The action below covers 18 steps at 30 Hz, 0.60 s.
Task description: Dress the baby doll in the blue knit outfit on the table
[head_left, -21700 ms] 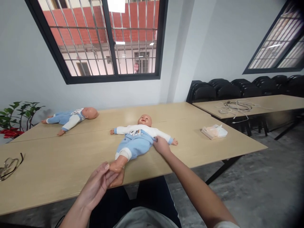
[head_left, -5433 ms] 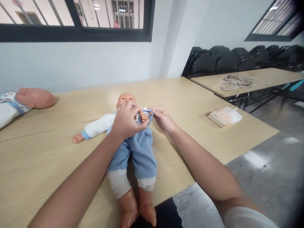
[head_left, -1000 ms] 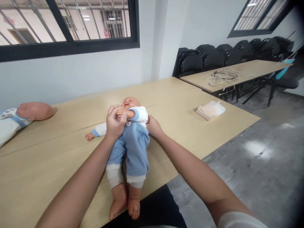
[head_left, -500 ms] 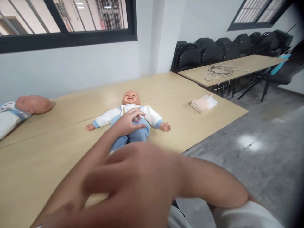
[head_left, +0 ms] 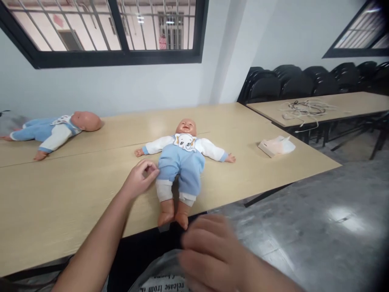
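Observation:
A baby doll [head_left: 185, 162] lies on its back on the table, arms spread, in a white top with an elephant bib and light blue trousers. Its bare feet reach the table's front edge. My left hand [head_left: 141, 178] is beside the doll's hip, fingers curled and thumb close to the fingertips at the trouser edge. Whether cloth is pinched there is hidden. My right hand [head_left: 209, 251] is in the air below the doll's feet, close to the camera. Its fingers look bent but are smeared by motion.
A second doll [head_left: 60, 127] in similar clothes lies at the left of the table [head_left: 100, 194]. An open tissue box [head_left: 275, 147] stands at the right. Behind it, another table carries tangled cables [head_left: 304, 110], with stacked black chairs [head_left: 264, 87] along the wall.
My left hand has moved off the doll's belly to its hip on the left. My right hand has dropped and moved right, uncovering the doll's legs. The camera view has shifted left.

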Available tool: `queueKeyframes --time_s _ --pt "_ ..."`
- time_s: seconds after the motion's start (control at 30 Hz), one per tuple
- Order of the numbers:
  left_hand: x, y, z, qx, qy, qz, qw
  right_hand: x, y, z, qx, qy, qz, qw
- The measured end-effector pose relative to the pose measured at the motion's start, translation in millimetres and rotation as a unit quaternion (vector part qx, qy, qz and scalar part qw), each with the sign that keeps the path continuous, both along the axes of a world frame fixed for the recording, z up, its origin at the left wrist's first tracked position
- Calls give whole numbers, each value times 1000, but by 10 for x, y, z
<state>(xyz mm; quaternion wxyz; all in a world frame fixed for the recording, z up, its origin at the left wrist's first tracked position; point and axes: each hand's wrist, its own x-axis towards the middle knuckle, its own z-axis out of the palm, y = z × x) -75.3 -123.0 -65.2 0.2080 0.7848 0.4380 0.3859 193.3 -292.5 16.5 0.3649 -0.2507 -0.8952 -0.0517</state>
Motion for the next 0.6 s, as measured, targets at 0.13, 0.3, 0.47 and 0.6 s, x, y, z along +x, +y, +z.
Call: queueKeyframes --time_s 0.13,0.3,0.47,0.6 --pt "-153 -234 -230 -73 30 -41 996 -578 166 -620 10 -100 -55 993" --pt "-149 -233 -352 -42 49 -10 998 -663 212 -917 0 -148 -123 981" --pt "-122 -247 -275 6 75 -16 997 -626 223 -919 -11 -136 -138 981" --pt "-74 -389 -220 60 77 -37 995 -618 240 -990 -32 -81 -159 983"
